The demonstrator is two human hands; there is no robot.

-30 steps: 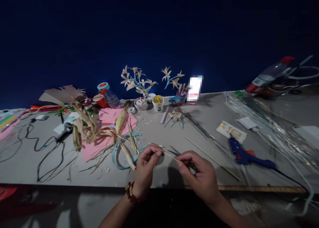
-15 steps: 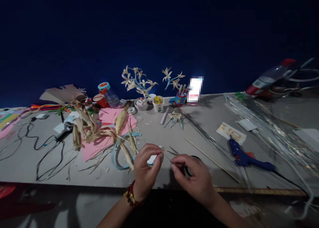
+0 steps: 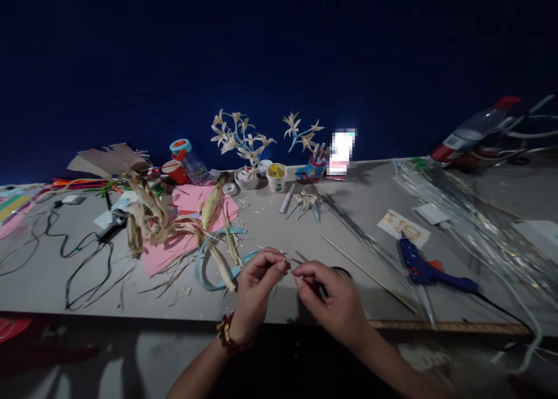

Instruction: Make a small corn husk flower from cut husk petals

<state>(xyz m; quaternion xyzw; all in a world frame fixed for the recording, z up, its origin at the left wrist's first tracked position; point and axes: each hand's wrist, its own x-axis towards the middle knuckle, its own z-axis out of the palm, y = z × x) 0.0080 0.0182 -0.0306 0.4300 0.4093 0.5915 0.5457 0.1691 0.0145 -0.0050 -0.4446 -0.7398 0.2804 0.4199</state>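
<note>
Our left hand point(image 3: 257, 282) pinches a tiny pale piece point(image 3: 288, 263) above the grey bench point(image 3: 265, 227), near its front edge; our right hand point(image 3: 329, 291) curls beside it, fingertips close, can't tell if gripping. Husks point(image 3: 150, 218), pink paper point(image 3: 168, 256) left; blue glue gun point(image 3: 429, 274) right; dark blue wall point(image 3: 279, 50) behind.

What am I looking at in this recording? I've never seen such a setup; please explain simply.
There is no machine here, just a person's two bare hands. The view comes from a camera worn on the head, looking forward and down. The left hand wears a beaded bracelet; the right hand is opposite. Their fingertips pinch a thin pale piece, too small to identify. Scissors show partly behind the right hand; whether it also grips them is hidden. On the grey table lie dried husks and pink paper to the left, thin wires and a blue glue gun to the right. Pale flowers show at the back.
</note>
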